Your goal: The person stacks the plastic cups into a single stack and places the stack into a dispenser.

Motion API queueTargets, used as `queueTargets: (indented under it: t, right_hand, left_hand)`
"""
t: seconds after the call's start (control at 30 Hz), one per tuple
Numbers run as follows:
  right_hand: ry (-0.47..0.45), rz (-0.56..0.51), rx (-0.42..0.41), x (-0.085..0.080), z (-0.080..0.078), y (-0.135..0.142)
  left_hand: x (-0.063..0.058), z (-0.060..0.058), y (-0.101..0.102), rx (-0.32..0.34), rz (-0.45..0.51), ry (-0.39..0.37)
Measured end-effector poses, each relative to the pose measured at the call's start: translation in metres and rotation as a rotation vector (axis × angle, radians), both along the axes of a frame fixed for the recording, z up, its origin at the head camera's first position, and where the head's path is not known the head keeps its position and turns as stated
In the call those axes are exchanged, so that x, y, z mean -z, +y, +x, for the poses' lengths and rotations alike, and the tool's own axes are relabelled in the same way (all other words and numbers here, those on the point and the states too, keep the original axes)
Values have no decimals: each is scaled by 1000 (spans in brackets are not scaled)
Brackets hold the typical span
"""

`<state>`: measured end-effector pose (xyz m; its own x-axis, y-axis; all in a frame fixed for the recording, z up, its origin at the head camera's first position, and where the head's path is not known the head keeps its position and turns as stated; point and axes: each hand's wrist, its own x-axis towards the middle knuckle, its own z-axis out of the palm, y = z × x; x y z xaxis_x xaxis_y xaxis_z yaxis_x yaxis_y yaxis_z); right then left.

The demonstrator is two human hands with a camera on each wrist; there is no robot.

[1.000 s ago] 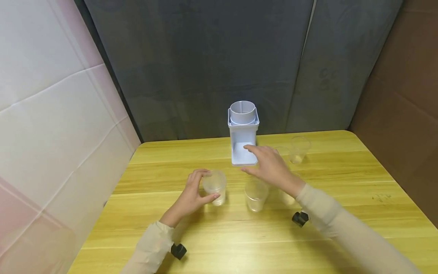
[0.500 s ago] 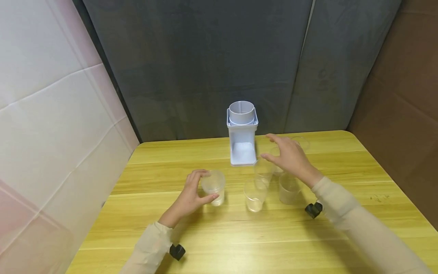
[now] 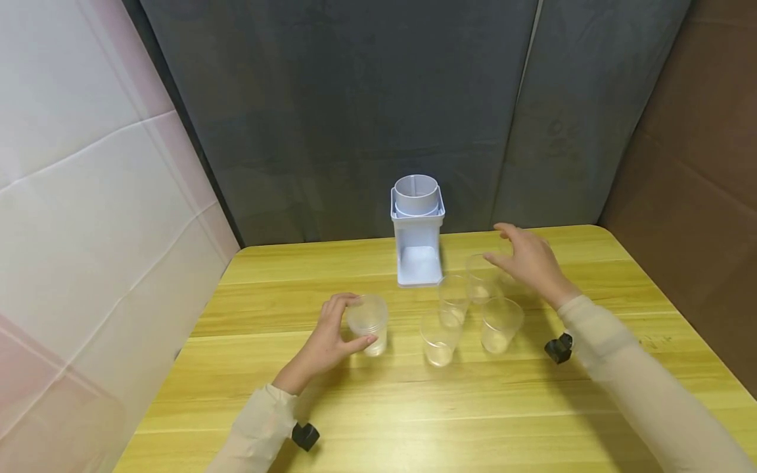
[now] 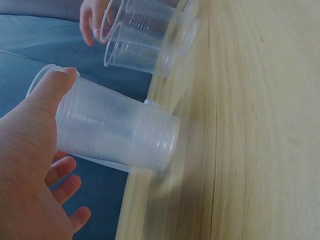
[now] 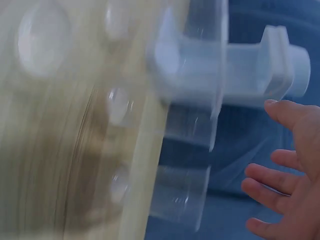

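My left hand (image 3: 328,341) grips a nested stack of clear plastic cups (image 3: 368,318), upright on the table. In the left wrist view the thumb (image 4: 52,90) lies over the stack's rim. Off to the right my right hand (image 3: 532,263) holds nothing, its thumb and fingers spread apart. It is beside a clear plastic cup (image 3: 481,279) and partly hides another behind it. Closer to me are three more single cups: the front one (image 3: 439,338), the middle one (image 3: 454,299) and the right one (image 3: 501,325).
A white stand (image 3: 418,230) with a round tube in its top stands at the table's back edge. The wooden table (image 3: 378,414) backs onto a dark grey cloth (image 3: 355,118). A white cloth wall rises on the left, a brown one on the right.
My right hand has moved right and slightly back, away from in front of the white stand, uncovering cups it had hidden. The left hand has stayed on the stack.
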<state>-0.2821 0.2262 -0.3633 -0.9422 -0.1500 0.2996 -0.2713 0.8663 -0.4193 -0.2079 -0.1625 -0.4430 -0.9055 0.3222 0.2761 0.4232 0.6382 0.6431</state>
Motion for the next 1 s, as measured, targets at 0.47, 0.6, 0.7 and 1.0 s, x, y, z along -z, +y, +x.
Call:
queueTargets:
  t: [0.47, 0.6, 0.7, 1.0]
  right_hand:
    - [-67, 42, 87, 14, -16, 36]
    - [-85, 56, 97, 18, -18, 42]
    - [-104, 67, 97, 21, -20, 44]
    - [-132, 70, 99, 28, -21, 46]
  left_hand:
    - [0, 0, -1, 1, 3, 0]
    - [-1, 0, -1, 1, -1, -1]
    - [-1, 1, -1, 3, -1, 0]
    - [0, 1, -1, 19, -16, 6]
